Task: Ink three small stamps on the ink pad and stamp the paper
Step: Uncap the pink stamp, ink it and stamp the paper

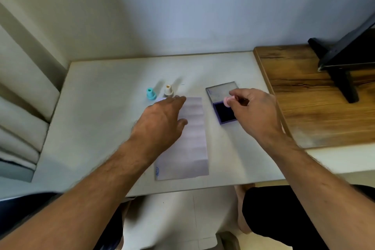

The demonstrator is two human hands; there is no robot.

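Note:
A long strip of pale paper lies in the middle of the white table, with a blue round mark near its lower left corner. My left hand rests flat on the paper's upper left, fingers spread. My right hand pinches a small pink stamp just above the dark ink pad, whose clear lid is flipped open behind it. A teal stamp and a beige stamp stand upright beyond the paper's top left.
A wooden desk adjoins the table on the right and carries a black stand. Curtain folds hang at the left. A wall runs behind the table. My knees show below the front edge.

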